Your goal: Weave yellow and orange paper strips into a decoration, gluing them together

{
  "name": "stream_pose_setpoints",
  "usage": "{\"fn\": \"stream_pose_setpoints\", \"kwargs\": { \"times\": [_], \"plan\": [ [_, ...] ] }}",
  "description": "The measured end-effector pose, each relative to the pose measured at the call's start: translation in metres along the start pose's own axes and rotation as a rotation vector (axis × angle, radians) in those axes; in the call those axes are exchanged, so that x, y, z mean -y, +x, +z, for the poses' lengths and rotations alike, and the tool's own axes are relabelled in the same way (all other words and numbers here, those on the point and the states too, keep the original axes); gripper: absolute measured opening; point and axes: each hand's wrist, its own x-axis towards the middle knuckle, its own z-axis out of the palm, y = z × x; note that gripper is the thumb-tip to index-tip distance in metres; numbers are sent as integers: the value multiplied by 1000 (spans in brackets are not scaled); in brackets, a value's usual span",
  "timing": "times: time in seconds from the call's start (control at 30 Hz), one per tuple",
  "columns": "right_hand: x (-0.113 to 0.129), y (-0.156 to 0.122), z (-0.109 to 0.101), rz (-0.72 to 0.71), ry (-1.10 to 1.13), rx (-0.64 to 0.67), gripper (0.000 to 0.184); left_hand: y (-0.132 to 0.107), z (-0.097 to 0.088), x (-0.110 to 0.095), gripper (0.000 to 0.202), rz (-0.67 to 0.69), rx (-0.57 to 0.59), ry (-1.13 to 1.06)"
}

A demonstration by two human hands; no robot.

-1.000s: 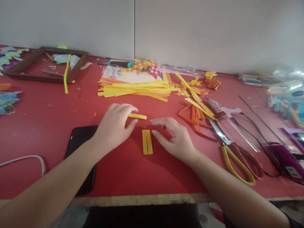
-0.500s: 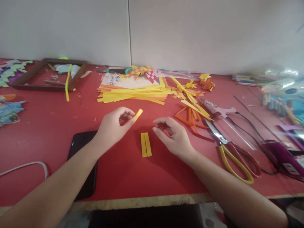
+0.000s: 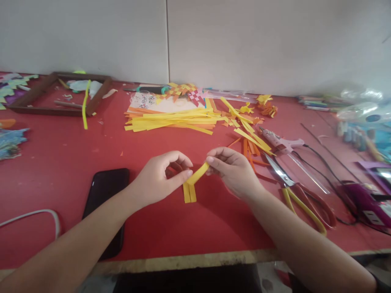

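Observation:
A short yellow paper strip [image 3: 199,174] is stretched at a slant between my two hands, just above the table. My left hand [image 3: 160,177] touches its lower left end between thumb and fingers. Its upper right end is pinched by the thumb and fingertips of my right hand [image 3: 233,169]. Beneath it, two more yellow paper strips [image 3: 190,195] lie side by side on the red tabletop, their upper parts covered by the held strip and my left fingers.
A black phone [image 3: 104,187] lies left, under my left forearm. Scissors [image 3: 285,179], a pink glue gun [image 3: 279,141] and cords are right. Ahead lie a pile of yellow and orange strips [image 3: 174,121] and woven paper pieces [image 3: 180,91]. A brown frame [image 3: 33,110] stands back left.
My left hand has brought the strip down and right, over the two lying strips. My right hand has closed on its other end.

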Motion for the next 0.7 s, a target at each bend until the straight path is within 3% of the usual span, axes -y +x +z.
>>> {"fn": "stream_pose_setpoints", "kwargs": {
  "times": [0.1,0.17,0.33,0.47,0.57,0.7],
  "plan": [
    [7,2,-12,82,-148,84,26,1,-1,2,10,32,-35,148],
    [8,2,-14,56,-299,100,24,1,-1,3,10,53,-21,270],
    [-2,-4,2,-256,-739,60,5,-1,2,7,9,124,55,581],
    [-6,-7,6,-564,-985,63,8,-2,1,9,11,141,53,653],
    [-2,-7,-2,-610,-1037,100,9,-3,1,10,11,146,65,653],
    [3,-6,-11,-619,-1064,266,9,-4,2,11,11,163,94,638]
  ]
}}
